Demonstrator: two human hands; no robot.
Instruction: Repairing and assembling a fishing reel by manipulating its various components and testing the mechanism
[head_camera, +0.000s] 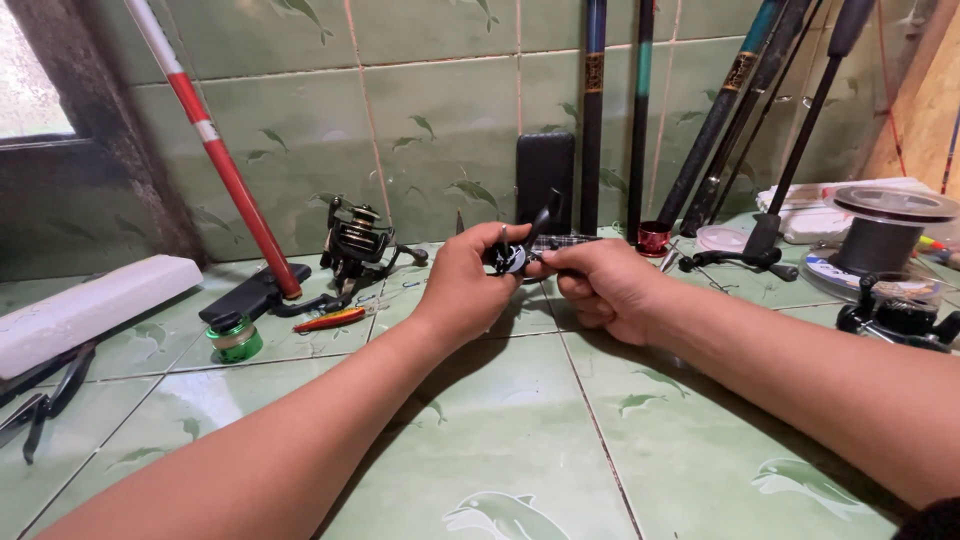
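Reel part, small and black with a round metal face, held above the green-tiled worktop, in front of the dark phone-like slab leaning on the wall. Left hand fingers pinch it from the left; right hand fingers are curled, pinching its right end. Judgement: keep both grips firm and steady, turn slowly, work low over the worktop so small bits don't drop. Spinning reel sits left of the slab, line spool far right.

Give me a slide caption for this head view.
Both hands, left and right, grip a small black reel part above a green-tiled counter.
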